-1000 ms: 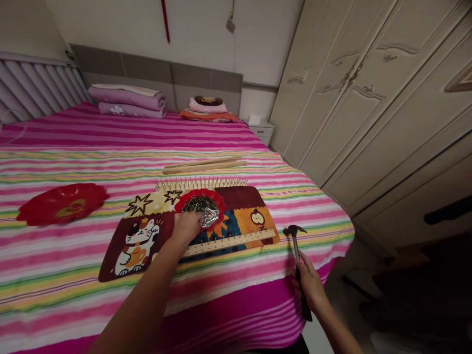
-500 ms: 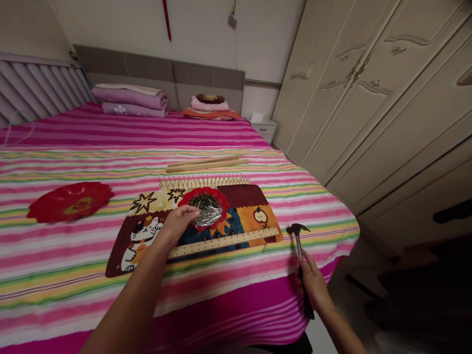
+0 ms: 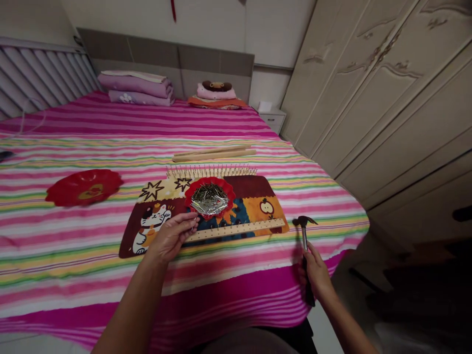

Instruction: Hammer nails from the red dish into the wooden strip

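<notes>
- Gripping a claw hammer (image 3: 304,238), the right hand (image 3: 316,270) closes its fingers around the dark handle near the edge of a striped bed (image 3: 110,287), the metal head pointing away from the body.
- Pinching what looks like a slim metal nail (image 3: 194,225), the left hand (image 3: 171,239) brings thumb and fingers together just in front of a small red bowl (image 3: 189,195); whether the grasp holds more than one cannot be told.
- Filling the bowl, a heap of loose nails (image 3: 209,199), some dark and some bright, sits on a patterned mat (image 3: 250,186) printed with a cat and an apple.
- Lying along the mat's near side, a pale wooden strip (image 3: 239,229) carries a line of dark dots and short upright nails, its left end beside the left hand.
- Bristling with upright nails, a second strip (image 3: 212,172) runs along the mat's far edge, with bare wooden sticks (image 3: 217,155) just beyond.
- Resting well apart to the left, a larger red plate (image 3: 66,186) lies on the bedcover.
- Framing the scene, folded purple bedding (image 3: 138,88) and a smaller pink-and-orange stack (image 3: 217,98) sit before the headboard (image 3: 151,54); a pale wardrobe (image 3: 342,108) stands at right.
</notes>
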Demonstrator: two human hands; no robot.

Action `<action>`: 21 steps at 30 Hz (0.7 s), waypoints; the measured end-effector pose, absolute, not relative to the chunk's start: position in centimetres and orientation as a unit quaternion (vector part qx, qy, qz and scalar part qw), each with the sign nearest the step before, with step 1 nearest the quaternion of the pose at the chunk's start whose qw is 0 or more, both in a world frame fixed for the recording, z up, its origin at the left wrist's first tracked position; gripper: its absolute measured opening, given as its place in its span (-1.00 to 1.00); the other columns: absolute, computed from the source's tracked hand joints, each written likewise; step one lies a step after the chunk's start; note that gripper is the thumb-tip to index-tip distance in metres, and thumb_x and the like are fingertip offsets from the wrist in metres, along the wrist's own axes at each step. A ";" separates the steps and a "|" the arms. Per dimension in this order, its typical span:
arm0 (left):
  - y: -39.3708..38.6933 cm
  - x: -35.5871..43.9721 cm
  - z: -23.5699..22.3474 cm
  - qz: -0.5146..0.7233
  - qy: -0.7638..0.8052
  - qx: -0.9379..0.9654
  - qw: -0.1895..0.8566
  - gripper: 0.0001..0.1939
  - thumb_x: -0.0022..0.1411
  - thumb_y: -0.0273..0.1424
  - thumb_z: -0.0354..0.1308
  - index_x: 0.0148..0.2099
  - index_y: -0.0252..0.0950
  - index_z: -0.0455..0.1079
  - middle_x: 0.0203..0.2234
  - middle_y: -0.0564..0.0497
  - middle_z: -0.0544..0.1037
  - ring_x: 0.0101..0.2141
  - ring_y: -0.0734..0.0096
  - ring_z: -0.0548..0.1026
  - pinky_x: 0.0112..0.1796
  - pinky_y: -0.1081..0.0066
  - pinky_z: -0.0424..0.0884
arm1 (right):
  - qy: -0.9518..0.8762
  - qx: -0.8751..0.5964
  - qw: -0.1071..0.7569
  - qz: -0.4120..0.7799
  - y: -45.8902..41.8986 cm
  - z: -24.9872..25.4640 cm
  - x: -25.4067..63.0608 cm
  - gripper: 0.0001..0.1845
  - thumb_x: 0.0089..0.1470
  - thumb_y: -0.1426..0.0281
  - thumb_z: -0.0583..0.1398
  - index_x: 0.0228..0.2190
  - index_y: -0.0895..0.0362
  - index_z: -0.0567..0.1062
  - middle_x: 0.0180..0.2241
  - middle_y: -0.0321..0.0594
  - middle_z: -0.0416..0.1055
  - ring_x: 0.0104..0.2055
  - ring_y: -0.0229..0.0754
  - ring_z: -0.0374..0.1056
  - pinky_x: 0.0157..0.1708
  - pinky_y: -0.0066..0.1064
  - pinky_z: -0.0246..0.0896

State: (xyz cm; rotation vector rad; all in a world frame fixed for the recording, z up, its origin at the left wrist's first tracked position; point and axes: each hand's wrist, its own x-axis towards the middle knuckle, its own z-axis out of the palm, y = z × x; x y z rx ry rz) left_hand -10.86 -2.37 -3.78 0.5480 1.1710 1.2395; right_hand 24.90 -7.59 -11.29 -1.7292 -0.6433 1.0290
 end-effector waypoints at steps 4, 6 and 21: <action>-3.1 -10.8 -4.2 0.529 0.532 0.251 0.612 -0.58 -0.33 -0.49 0.39 -0.28 -0.32 0.46 -0.49 0.01 0.57 -0.44 0.52 0.50 -0.42 0.59 0.41 | -0.264 -0.711 0.492 0.427 -7.6 -11.3 24.9 -0.27 -0.10 0.15 0.11 0.13 0.06 0.17 -0.76 -0.58 0.09 -0.81 -0.40 0.02 -0.85 -0.62 -0.09; -3.2 -10.6 -4.3 0.516 0.551 0.264 0.601 -0.55 -0.37 -0.40 0.41 -0.30 -0.33 0.46 -0.48 0.02 0.56 -0.45 0.54 0.48 -0.41 0.58 0.39 | -0.266 -0.711 0.489 0.430 -7.6 -11.4 24.9 -0.28 -0.09 0.16 0.10 0.13 0.05 0.16 -0.76 -0.57 0.12 -0.82 -0.40 0.01 -0.85 -0.61 -0.10; -2.8 -9.1 -6.9 0.408 0.687 0.479 0.364 -0.71 -0.15 -0.18 0.18 -0.39 -0.27 0.44 -0.56 0.08 0.51 -0.49 0.44 0.42 -0.44 0.47 0.28 | -0.269 -0.712 0.489 0.426 -7.8 -11.5 24.9 -0.29 -0.09 0.17 0.10 0.12 0.04 0.17 -0.76 -0.58 0.12 -0.82 -0.40 0.01 -0.84 -0.62 -0.10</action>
